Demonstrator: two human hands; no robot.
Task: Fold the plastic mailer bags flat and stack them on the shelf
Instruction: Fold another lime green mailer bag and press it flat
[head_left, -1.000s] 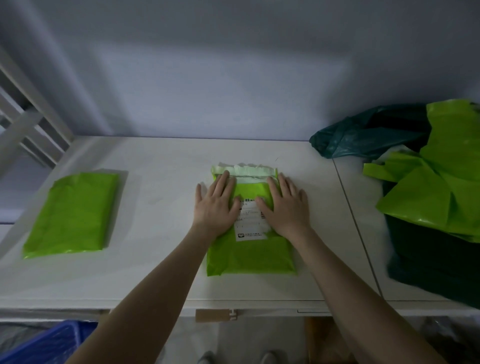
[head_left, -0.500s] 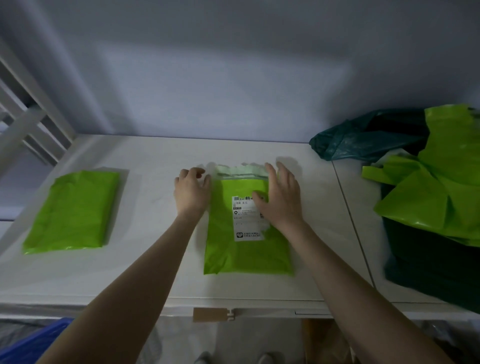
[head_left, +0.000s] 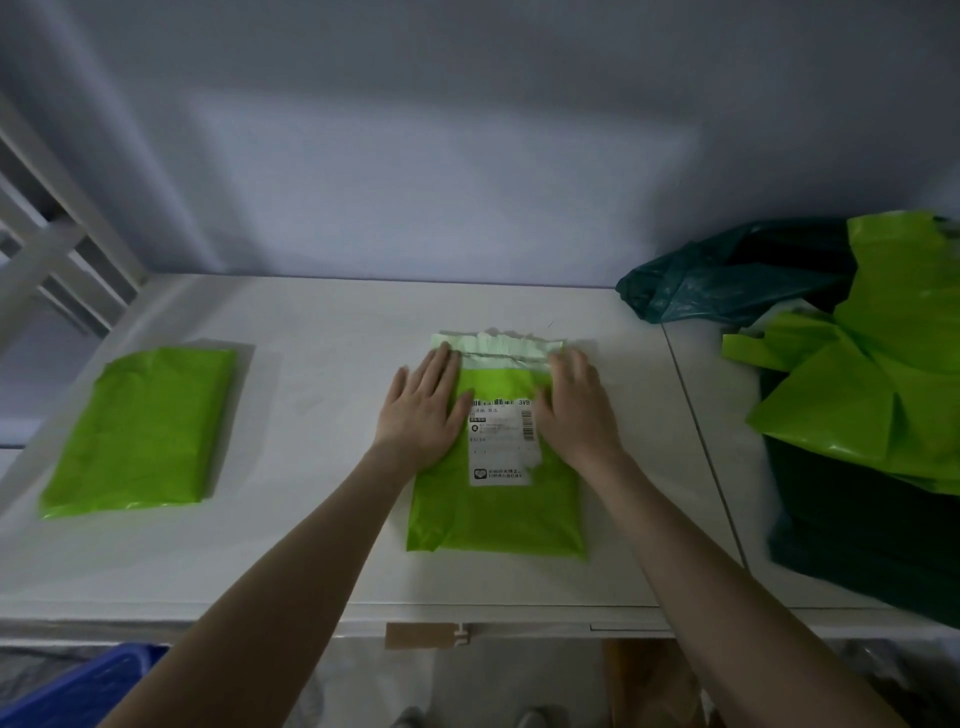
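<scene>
Status: one folded green mailer (head_left: 137, 431) lies flat near the shelf (head_left: 322, 332) left edge. A 2nd labelled green mailer (head_left: 496, 499) sits mid-shelf toward the front edge. L hand (head_left: 423, 410) and R hand (head_left: 574, 410) press it flat, fingers straight, gripping nothing. Remaining: stack it; unfolded bag pile (head_left: 862, 374) at right end not yet processed.

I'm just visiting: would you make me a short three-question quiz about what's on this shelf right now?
1. True or false: both hands lie flat on the labelled mailer.
2. Which lies at the far left? A) folded green mailer B) dark green bag
3. Fill in: the white shipping label sits between the two ____.

Key:
1. True: left hand and right hand press it.
2. A; the dark green bag is right.
3. hands; shipping label.
</scene>
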